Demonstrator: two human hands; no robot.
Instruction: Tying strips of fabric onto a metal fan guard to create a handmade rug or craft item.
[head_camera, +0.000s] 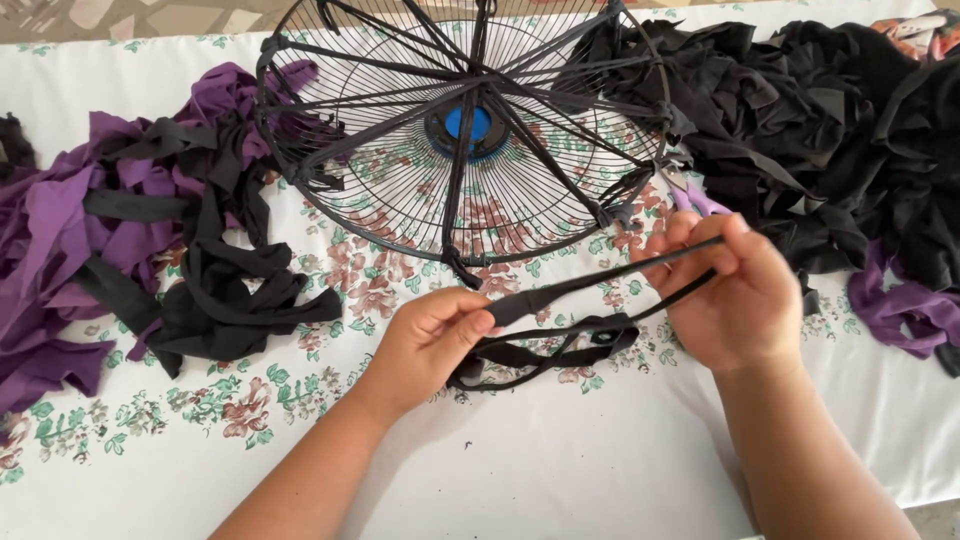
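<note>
I hold a black fabric strip (600, 280) stretched between my two hands above the flowered tablecloth (560, 470). My left hand (432, 335) is closed around one end of it, thumb pressed over the cloth, and below that hand more of the strip hangs in slack loops that rest on the table. My right hand (735, 295) is closed too, pinching the strip where it doubles back, so two thin runs of it stretch taut between my hands.

I judge the strip light, soft and stretchy, like cut jersey: it narrows and curls into a cord where I pull it and lies flat and wider where it is loose. It looks unlikely to slip or break, but it will twist and tangle, so I would grip it near the ends and keep it under light tension, with the loops clear.

Just beyond my hands lies a round wire fan guard (465, 130) with a blue hub (468, 122), and black strips are already tied across it like spokes, knotted at the rim. That guard looks stiff and would be best held by its outer ring. Purple-handled scissors (697, 200) lie beside its right edge, near my right hand. A heap of purple and black strips (120, 230) sits at left and a big pile of black strips (820, 120) at right.
</note>
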